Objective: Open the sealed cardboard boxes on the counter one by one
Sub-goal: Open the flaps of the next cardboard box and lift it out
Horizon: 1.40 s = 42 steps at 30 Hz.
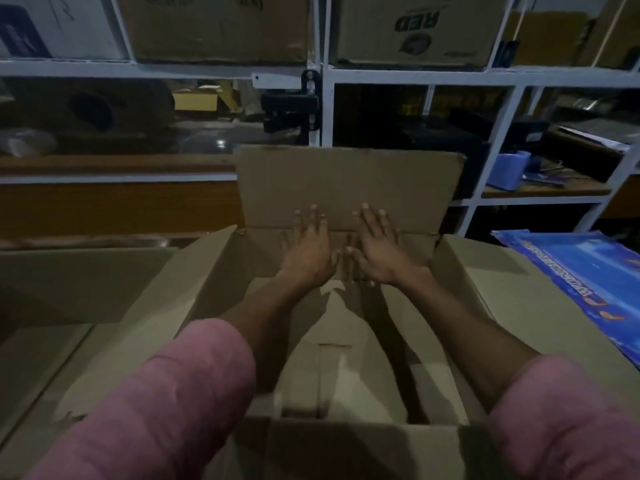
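A large brown cardboard box (221, 292) stands right in front of me with its top open and its inside bare. Its far flap (346, 181) stands upright, and the side flaps splay out left and right. My left hand (308, 247) and my right hand (377, 247) reach across the box side by side. Both lie flat with straight, spread fingers pressed against the far wall and the foot of the far flap. Pink sleeves cover my upper arms at the bottom of the view.
Another cardboard box (69, 282) lies to the left. A blue printed flat pack (581, 268) lies at the right. Behind stands a white metal rack (325, 109) with cartons (412, 29) on top and dark clutter on lower shelves. A blue tub (509, 169) sits far right.
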Available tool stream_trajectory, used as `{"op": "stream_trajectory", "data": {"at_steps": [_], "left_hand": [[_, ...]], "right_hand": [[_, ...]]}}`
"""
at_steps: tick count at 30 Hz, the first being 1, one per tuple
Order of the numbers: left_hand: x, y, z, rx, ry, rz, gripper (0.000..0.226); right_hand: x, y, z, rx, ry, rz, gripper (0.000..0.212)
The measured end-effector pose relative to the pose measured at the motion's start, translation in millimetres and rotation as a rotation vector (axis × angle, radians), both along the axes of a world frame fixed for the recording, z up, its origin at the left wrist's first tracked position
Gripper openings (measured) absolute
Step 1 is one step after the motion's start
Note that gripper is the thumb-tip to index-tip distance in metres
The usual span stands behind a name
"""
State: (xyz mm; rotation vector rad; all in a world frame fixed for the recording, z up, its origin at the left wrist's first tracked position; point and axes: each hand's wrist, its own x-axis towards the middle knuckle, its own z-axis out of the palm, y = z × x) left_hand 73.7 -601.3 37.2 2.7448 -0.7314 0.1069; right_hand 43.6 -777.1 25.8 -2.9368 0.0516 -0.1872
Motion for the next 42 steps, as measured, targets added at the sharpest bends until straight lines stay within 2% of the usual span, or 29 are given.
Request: {"op": "stream_trajectory", "data": {"at_steps": [8,16,20,29,32,35,39,42], "left_hand": [[19,4,-12,0.118,0.01,0.032,0.074],[2,12,-18,0.121,-0.045,0.036,0.074],[-24,24,-11,0.123,-0.102,0.04,0.076],[-117,87,-3,-0.025,-0.145,0.042,0.069],[-157,120,-4,-0.059,-0.193,0.026,0.063],[-199,154,-20,-0.104,-0.239,0.018,0.058],[-248,190,-62,-0.045,-0.324,0.092,0.056],[-267,205,-81,-0.039,-0.275,0.207,0.064]], "right_hand": [[49,-9,-18,-0.031,0.065,-0.004,0.073],[21,-5,-11,0.043,0.066,0.022,0.074],[-22,6,-2,0.046,0.05,-0.003,0.076],[-161,49,16,0.25,-0.03,-0.06,0.075],[-214,65,8,0.269,-0.087,-0.083,0.063],[-264,80,-8,0.232,-0.163,-0.138,0.059],[-314,89,-41,0.082,-0.237,-0.247,0.052],[-341,92,-64,0.01,-0.249,-0.326,0.058]]}}
